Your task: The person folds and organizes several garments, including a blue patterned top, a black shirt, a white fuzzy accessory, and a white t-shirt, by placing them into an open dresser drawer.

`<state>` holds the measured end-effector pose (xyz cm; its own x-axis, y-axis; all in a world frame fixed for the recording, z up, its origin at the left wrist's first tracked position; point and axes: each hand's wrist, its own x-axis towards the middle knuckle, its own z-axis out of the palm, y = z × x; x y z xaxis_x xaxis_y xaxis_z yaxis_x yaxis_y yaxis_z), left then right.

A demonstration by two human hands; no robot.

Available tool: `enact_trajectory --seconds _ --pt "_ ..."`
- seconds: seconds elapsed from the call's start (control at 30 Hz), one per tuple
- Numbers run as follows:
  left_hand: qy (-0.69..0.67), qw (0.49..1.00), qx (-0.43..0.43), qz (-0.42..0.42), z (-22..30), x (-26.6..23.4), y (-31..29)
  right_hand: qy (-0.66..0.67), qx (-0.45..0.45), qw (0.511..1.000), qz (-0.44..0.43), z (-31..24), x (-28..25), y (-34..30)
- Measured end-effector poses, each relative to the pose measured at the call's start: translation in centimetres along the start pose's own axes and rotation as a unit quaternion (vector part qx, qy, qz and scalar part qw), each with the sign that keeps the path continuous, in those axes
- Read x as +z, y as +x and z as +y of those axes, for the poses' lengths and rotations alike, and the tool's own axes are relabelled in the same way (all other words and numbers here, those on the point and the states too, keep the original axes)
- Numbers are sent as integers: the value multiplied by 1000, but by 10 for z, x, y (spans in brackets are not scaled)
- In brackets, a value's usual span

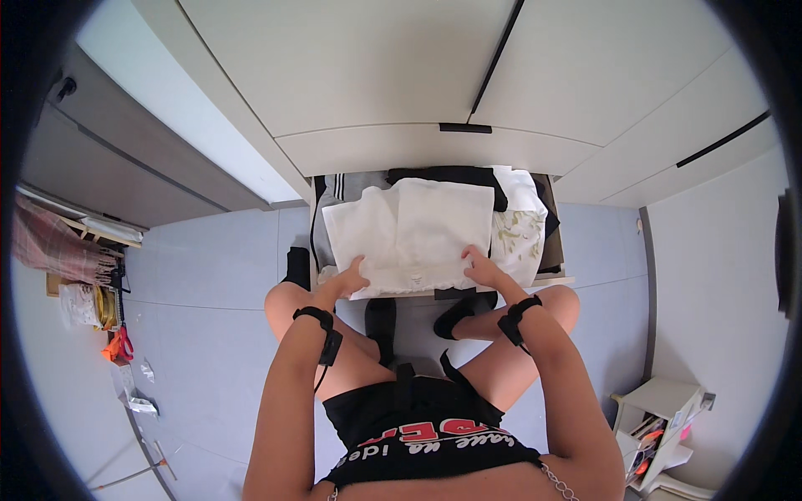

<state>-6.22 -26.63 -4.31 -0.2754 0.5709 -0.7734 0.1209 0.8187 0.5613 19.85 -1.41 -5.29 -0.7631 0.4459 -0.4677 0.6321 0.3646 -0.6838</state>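
Note:
White shorts or trousers point(443, 219) with a gathered elastic waistband lie spread across the top of an open drawer point(568, 280). The waistband faces me, along the drawer's front edge, and a small label shows at its middle. My left hand point(349, 277) rests on the left end of the waistband, thumb and forefinger apart. At the right end, my right hand point(483, 267) touches the cloth, its thumb and fingers also apart. Some fingertips of both hands are hard to make out against the cloth.
Below the garment lie a white cloth with a green leaf print point(520, 238), black clothing point(447, 174) and grey striped clothing point(341, 185). Pale cabinet fronts point(376, 67) rise behind. My knees flank the drawer. A small white shelf unit point(664, 398) stands at the lower right.

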Motion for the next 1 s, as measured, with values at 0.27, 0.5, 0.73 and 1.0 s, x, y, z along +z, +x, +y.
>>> enact_trajectory --seconds 0.27,0.5,0.73,1.0 --pt "140 972 179 -54 11 -15 -12 -67 -93 989 -98 -20 -12 -12" --pt "337 905 259 -15 5 -4 0 -175 -125 975 -59 -17 -18 -11" --pt "199 972 121 15 -4 -15 19 -214 -311 926 -18 -11 -35 -10" --pt "127 982 103 -98 -115 -23 60 -62 -35 991 -116 -38 12 18"
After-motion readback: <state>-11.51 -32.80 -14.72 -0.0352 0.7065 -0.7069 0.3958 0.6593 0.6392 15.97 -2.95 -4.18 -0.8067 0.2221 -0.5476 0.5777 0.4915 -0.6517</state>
